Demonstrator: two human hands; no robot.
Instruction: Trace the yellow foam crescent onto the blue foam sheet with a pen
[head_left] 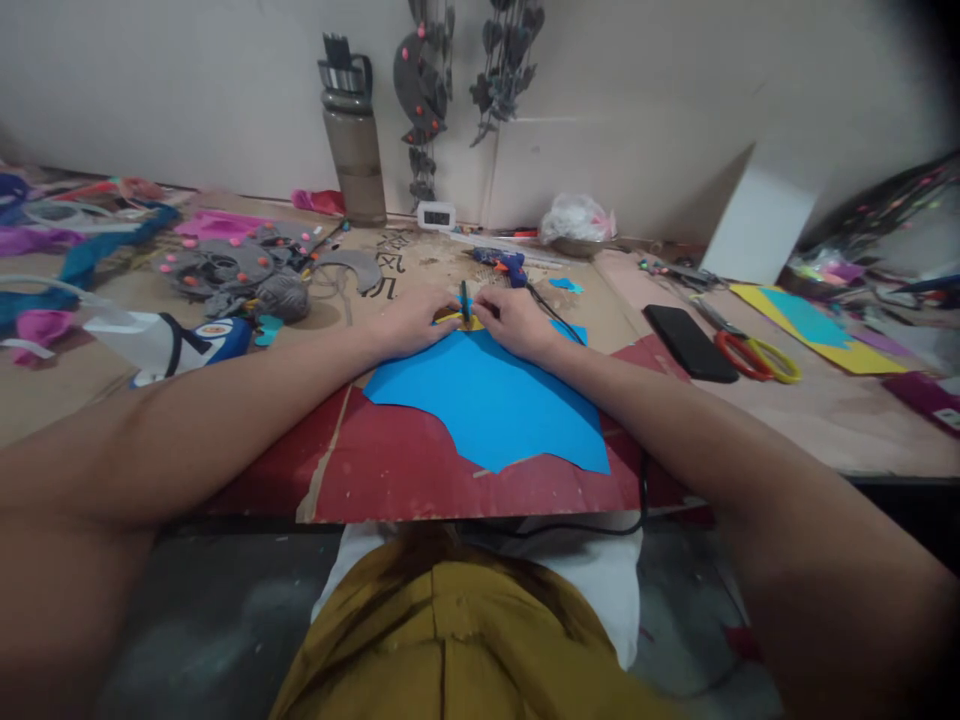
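A large blue sheet [502, 395] with scalloped cut edges lies on the red board [375, 460] in front of me. At its far edge, the fingers of my left hand [416, 320] are closed on a small yellow piece [472, 323], which rests on the blue. Close beside it, my right hand [511, 318] is drawn together in a pinch at a thin dark upright stick [465, 298], perhaps a pen. Its exact kind is too small to make out. A small blue scrap [570, 330] peeks out beside my right wrist.
Behind my hands lies a blue glue gun [501, 263] with a black cord. To the right are a black phone [690, 342] and scissors [757, 355] with red and yellow handles. Left stand a white-blue device [172, 345], grey felt pieces [240, 270] and a water bottle [352, 150].
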